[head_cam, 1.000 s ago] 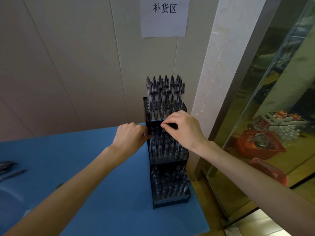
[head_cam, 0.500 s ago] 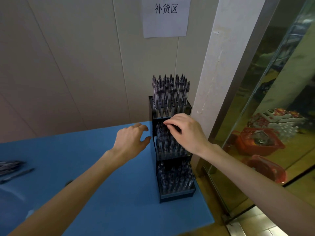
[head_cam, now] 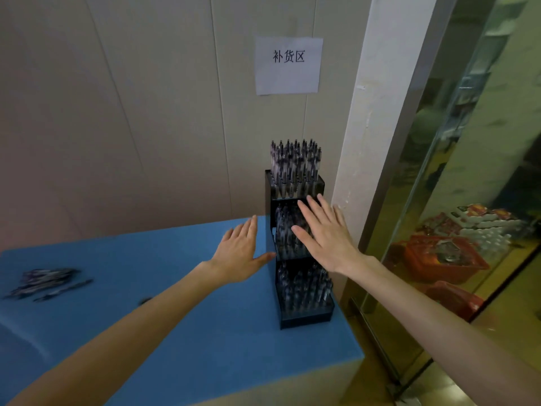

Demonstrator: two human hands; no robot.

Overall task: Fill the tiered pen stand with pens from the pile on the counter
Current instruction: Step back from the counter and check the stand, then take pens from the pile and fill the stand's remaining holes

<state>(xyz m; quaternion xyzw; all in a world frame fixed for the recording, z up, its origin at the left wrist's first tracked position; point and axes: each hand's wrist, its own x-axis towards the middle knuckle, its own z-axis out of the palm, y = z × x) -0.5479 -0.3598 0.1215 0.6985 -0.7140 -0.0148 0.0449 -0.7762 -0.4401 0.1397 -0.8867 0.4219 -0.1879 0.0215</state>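
Note:
A black three-tier pen stand [head_cam: 306, 316] stands at the right end of the blue counter [head_cam: 146, 332], each tier packed with several upright dark pens. My left hand [head_cam: 238, 256] hovers flat just left of the middle tier, fingers straight, thumb tip close to the stand's side. My right hand [head_cam: 325, 232] is spread flat in front of the middle tier, holding nothing and hiding part of it. A small pile of pens [head_cam: 44, 281] lies at the counter's far left.
A beige panelled wall with a paper sign [head_cam: 288, 65] rises behind the stand. A white pillar [head_cam: 369, 142] and a glass partition [head_cam: 468, 171] close off the right side. The counter's right edge falls away just beside the stand.
Both hands have opened: the right let go of the pens in the middle tier and spread flat, the left uncurled and drew slightly away from the stand's side.

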